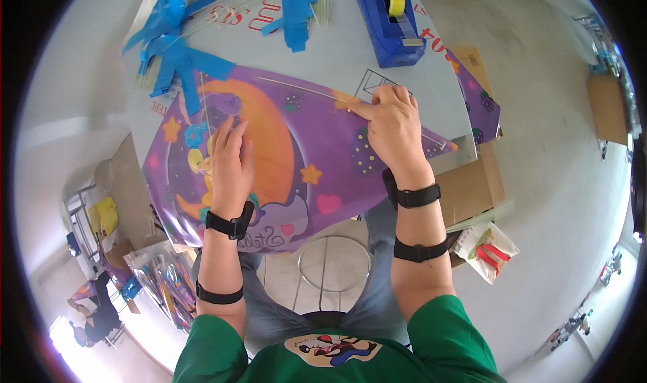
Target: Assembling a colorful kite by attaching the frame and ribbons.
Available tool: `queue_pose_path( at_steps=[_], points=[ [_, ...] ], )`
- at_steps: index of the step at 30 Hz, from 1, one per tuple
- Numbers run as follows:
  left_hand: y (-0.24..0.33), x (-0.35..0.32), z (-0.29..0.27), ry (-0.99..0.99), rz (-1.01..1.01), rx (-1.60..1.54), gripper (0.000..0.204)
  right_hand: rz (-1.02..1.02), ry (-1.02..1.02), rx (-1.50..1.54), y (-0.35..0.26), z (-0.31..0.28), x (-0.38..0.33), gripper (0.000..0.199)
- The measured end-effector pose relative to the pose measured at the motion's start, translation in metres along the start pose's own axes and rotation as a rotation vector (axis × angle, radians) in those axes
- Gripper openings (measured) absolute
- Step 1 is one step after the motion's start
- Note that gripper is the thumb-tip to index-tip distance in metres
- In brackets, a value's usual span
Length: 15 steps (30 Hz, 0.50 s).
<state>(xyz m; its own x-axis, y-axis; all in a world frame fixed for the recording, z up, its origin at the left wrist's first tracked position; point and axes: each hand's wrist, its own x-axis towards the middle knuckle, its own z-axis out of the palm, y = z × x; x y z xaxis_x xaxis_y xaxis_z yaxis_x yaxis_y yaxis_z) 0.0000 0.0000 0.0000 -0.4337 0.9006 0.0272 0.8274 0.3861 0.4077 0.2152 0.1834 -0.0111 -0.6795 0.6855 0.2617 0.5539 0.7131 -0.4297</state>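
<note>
The purple kite sheet (296, 154) lies across the near bench (337, 52). The left hand (229, 164) presses it flat, fingers together; the right hand (391, 123) seems to pinch a thin rod (303, 90). Keeping the sheet taut should help.
</note>
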Motion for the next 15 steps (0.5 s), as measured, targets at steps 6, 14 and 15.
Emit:
queue_pose_path(
  at_steps=[6, 14, 15],
  points=[
    [-0.040, -0.010, -0.011, 0.055, -0.064, 0.073, 0.048, -0.035, 0.087, 0.006, -0.011, 0.006, 0.009, 0.038],
    [-0.066, -0.026, -0.008, -0.056, -0.131, 0.143, 0.061, -0.066, 0.095, 0.002, -0.045, 0.011, 0.019, 0.029],
    [-0.060, -0.026, -0.002, -0.081, -0.142, 0.110, 0.062, -0.088, 0.102, -0.003, -0.046, 0.012, 0.019, 0.029]
  ],
)
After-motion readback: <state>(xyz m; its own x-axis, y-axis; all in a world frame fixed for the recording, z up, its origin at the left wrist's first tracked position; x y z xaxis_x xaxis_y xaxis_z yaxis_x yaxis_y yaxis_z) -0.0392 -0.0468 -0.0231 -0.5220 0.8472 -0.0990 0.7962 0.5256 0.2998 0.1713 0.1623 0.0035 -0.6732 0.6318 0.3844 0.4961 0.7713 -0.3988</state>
